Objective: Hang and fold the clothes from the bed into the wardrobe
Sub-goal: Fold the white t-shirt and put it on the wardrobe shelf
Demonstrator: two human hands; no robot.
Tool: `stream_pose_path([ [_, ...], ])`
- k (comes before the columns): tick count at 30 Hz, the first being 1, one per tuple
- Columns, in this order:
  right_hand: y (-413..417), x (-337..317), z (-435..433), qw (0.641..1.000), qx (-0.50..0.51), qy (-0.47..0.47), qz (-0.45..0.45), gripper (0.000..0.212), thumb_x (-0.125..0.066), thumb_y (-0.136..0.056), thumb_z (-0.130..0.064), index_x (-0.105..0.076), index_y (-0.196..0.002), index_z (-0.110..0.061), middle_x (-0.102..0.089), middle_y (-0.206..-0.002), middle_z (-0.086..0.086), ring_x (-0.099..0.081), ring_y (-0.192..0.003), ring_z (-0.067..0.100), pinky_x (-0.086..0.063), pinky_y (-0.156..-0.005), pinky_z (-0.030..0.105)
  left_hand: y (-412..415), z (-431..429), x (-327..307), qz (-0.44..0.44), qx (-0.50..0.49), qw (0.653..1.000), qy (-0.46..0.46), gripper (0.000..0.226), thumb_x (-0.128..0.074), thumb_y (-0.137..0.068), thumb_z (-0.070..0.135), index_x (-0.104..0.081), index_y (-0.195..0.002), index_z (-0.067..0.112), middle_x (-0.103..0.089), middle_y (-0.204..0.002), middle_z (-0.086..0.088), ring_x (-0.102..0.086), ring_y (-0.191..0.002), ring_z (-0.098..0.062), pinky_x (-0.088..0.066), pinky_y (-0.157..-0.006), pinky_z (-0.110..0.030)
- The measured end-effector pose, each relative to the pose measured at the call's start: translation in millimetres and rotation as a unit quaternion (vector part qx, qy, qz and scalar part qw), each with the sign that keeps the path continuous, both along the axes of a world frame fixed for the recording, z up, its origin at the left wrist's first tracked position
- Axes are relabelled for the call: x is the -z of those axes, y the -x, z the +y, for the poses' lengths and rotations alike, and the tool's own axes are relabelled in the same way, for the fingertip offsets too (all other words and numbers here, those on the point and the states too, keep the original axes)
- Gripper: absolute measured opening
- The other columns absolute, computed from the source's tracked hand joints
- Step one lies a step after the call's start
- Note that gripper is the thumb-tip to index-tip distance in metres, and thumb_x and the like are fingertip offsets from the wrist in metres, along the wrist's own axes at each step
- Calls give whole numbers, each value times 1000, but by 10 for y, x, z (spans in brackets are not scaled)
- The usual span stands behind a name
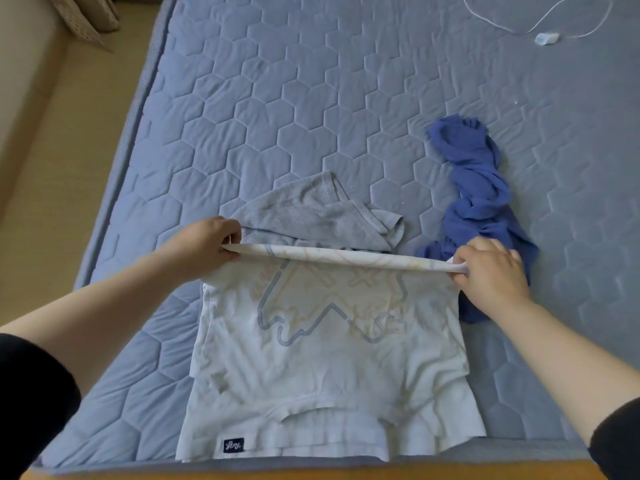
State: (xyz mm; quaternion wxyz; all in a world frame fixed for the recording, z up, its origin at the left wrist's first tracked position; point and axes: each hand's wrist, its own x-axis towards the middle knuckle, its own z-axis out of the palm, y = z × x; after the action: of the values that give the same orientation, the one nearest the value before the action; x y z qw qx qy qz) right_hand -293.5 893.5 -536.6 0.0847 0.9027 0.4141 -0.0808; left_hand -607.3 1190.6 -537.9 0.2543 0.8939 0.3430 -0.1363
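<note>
Between both hands [207, 242] [488, 268]: white shirt's [329, 358] pinched fold.

The view is filled by a bed [277, 98] covered in blue-grey fabric quilted in hexagons. A wooden edge [311, 475] is seen along its near side, beige floor [69, 140] and a patterned curtain [86, 19] at left.

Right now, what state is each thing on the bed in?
White shirt, flat on the bed, far edge lifted and held taut.
Grey shirt, rumpled, unfolded, lying beyond it.
Blue garment, twisted in a heap, unfolded.
Left hand, pinching the shirt's edge.
Right hand, pinching the shirt's edge.
Cable, loose on the bed.
</note>
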Motion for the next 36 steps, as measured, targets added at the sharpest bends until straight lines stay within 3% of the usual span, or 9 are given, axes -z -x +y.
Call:
stream_pose_path([
  [7, 334, -264, -540, 1000, 15, -5, 2, 21, -65, -81, -14, -45, -80, -20, -62, -72, 2, -60, -78, 29, -30, -86, 37, 375, -525, -296, -25, 8, 999, -44, 20, -55, -89, 11, -70, -102, 15, -58, -95, -4, -56, -90, -25, -36, -68, -30],
  [10, 418, -304, -679, 999, 1, -42, 12, 24, -66, -79, -8, -43, -79, -18, -56, -68, 1, -60, -74, 31, -32, -81, 39, 542, -763, -368, -32, -1, 997, -71, 21, -56, -88, 9, -71, -102, 15, -59, -96, -4, -53, -83, -22, -31, -55, -27],
  [13, 500, -310, -879, 998, -20, -59, 21, 16, -68, -79, -8, -57, -89, -13, -66, -81, 7, -62, -78, 34, -32, -80, 40, 699, -1042, -393, -64, -17, 995, -78, 21, -60, -84, 5, -73, -99, 13, -59, -91, -5, -57, -77, -27, -41, -59, -32],
  [16, 564, -308, -1099, 999, -50, 1, 9, 27, -67, -83, -16, -68, -110, -21, -63, -96, 7, -60, -84, 35, -31, -84, 38, 910, -1300, -378, -99, -22, 992, -75, 19, -67, -80, 2, -75, -94, 10, -57, -84, -5, -59, -73, -32, -47, -61, -40],
  [21, 814, -248, -1482, 998, -52, 37, 21, 22, -63, -86, -22, -71, -105, -27, -57, -91, 3, -56, -80, 34, -35, -83, 35, 1252, -1662, -248, -112, 13, 990, -86, 12, -74, -79, 7, -74, -90, 11, -54, -77, -1, -59, -69, -30, -35, -55, -29],
  [27, 1208, 70, -1946, 996, -25, 57, 61, 24, -62, -85, -23, -65, -109, -24, -59, -105, 3, -59, -84, 32, -40, -73, 33, 1540, -2111, 176, -43, 4, 997, -65, 37, -62, -74, -6, -69, -108, 9, -58, -99, -12, -62, -77, -37, -42, -57, -35],
  [32, 1470, 552, -2225, 991, 14, 102, 85, 23, -56, -90, -28, -62, -109, -16, -58, -108, 6, -61, -98, 28, -41, -68, 31, 1748, -2454, 684, 73, -27, 997, 0, 61, -75, -77, 25, -48, -131, 17, -45, -120, -11, -56, -98, -34, -47, -75, -36],
  [34, 1552, 687, -2302, 990, 41, 93, 100, 21, -56, -89, -24, -63, -106, -14, -60, -107, 7, -61, -97, 29, -41, -68, 32, 1792, -2536, 820, 55, -54, 997, 23, 61, -79, -74, 35, -46, -125, 30, -43, -121, -10, -55, -100, -33, -42, -73, -32],
  [36, 1609, 750, -2318, 992, 61, 65, 93, 22, -56, -88, -22, -64, -107, -14, -62, -107, 9, -62, -95, 30, -43, -69, 32, 1784, -2555, 877, 9, -143, 989, 35, 49, -75, -78, 40, -47, -116, 26, -43, -118, -7, -55, -96, -31, -42, -75, -33],
])
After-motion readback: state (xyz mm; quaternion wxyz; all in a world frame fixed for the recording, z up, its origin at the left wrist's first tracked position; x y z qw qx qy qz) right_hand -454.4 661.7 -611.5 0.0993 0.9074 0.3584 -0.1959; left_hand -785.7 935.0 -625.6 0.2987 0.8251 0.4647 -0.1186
